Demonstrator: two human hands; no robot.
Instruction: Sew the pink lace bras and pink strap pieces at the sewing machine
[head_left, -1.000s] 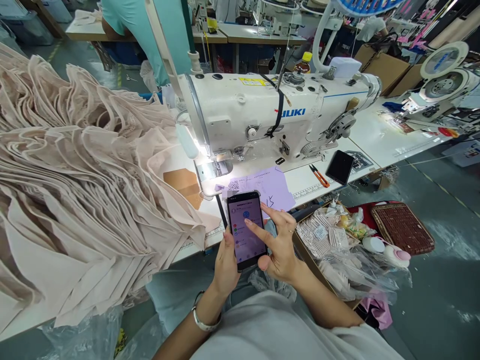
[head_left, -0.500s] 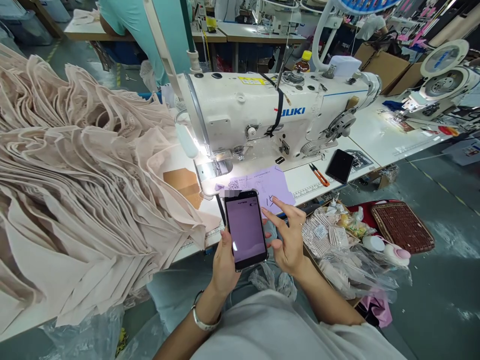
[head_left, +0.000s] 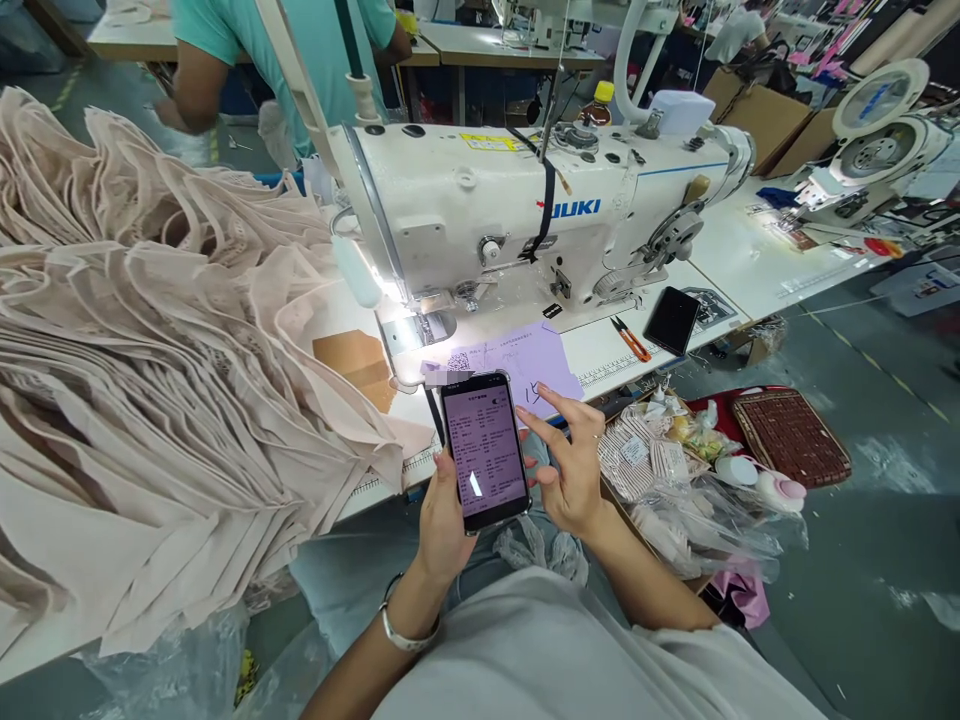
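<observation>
My left hand (head_left: 444, 515) is wrapped round a smartphone (head_left: 486, 450), held upright in front of my lap. Lines of small dark text fill its purplish screen. Just right of the phone, my right hand (head_left: 568, 455) hovers with fingers apart and holds nothing. Behind the phone a purple paper sheet (head_left: 551, 350) with a printed code and handwriting lies on the sewing table. A white sewing machine (head_left: 450, 205) stands beyond the sheet. Orange thread snips (head_left: 631, 340) and a second dark phone (head_left: 671, 320) rest to the right.
Beige fabric pieces (head_left: 187, 400) are heaped high on the left. A brown card piece (head_left: 356, 365) lies by the needle. Below the table's right edge stands a box of striped fabric and plastic bags (head_left: 697, 520). A person in a teal shirt (head_left: 277, 60) is across the table.
The phone screen, blank before, now shows lines of text. My hands keep nearly the same pose. The view has shifted slightly, and the person opposite has moved, with an arm now showing.
</observation>
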